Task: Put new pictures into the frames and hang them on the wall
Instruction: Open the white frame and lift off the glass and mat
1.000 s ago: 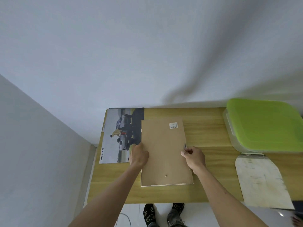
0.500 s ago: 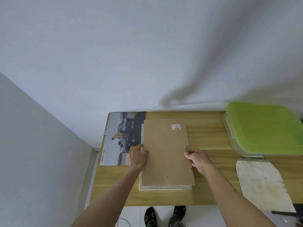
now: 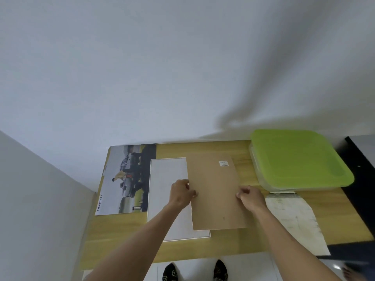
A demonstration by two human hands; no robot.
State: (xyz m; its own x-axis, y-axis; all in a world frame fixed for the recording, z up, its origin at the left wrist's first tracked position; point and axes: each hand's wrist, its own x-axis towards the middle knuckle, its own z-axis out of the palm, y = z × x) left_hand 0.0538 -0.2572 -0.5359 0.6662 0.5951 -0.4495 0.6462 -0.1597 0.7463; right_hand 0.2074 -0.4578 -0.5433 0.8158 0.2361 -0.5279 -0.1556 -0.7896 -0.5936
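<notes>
Brown backing board [image 3: 215, 191] lies half off the white frame [image 3: 168, 199], shifted toward the green-lidded box [image 3: 298, 159], long axis running away from the person. Left hand [image 3: 181, 193] pinches its near-frame edge, right hand [image 3: 250, 197] its box-side edge. Car poster [image 3: 125, 179] waits beyond the frame on the tabletop [image 3: 233, 244].

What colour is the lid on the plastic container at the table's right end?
Bright lime green; the lid shows plainly in the head view.

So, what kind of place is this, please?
Probably a plain room at home or in an office: a wooden table set against a bare white wall, a green-lidded plastic box on it, and a tiled floor.
</notes>
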